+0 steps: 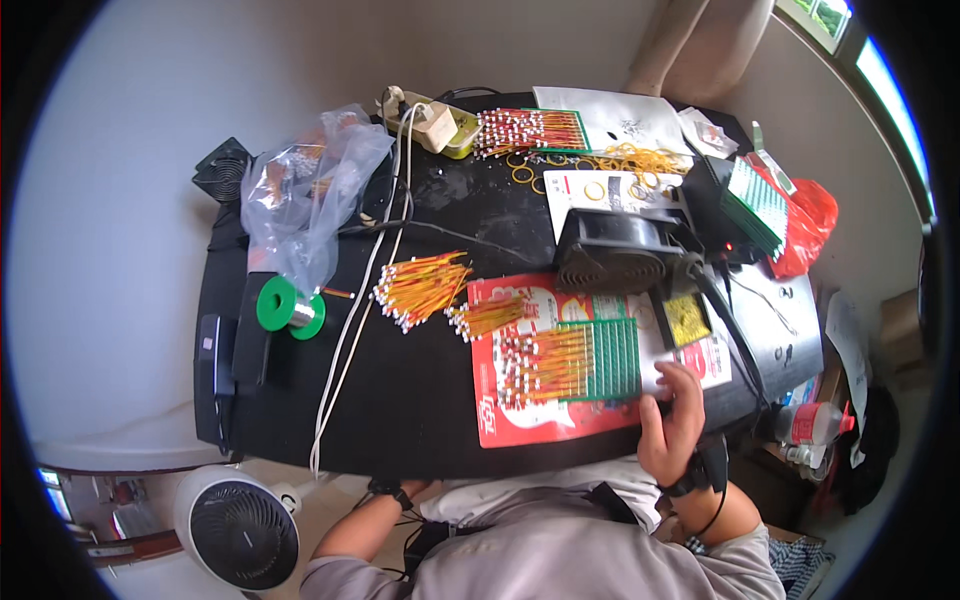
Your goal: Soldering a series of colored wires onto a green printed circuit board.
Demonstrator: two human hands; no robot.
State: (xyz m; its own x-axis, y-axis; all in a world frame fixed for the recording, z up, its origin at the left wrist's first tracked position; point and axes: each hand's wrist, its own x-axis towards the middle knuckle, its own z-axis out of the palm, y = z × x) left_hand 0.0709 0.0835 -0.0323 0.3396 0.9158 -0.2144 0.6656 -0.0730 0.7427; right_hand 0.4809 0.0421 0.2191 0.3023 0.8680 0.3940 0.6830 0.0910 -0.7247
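Note:
My right hand [675, 425] hovers at the table's near right, its thumb and forefinger apart and nothing visible between them. Just left of its fingertips lies a green circuit-board panel [613, 358], its left half covered by rows of red and yellow wires [545, 365] with white connector ends. The panel rests on a red and white printed sheet [490, 425]. Two loose bundles of similar wires, a larger wire bundle [425, 287] and a smaller wire bundle [487, 317], lie beyond it to the left. My left hand [425, 489] is low by my lap, mostly hidden, its fingers not showing.
A black fan [615, 262] stands behind the panel, beside a small yellow-filled tray [687, 320]. A green solder spool [290, 307], a clear plastic bag [310, 190] and white cables [358, 320] are at left. Another wired panel [535, 132] and stacked green boards [755, 207] lie farther back.

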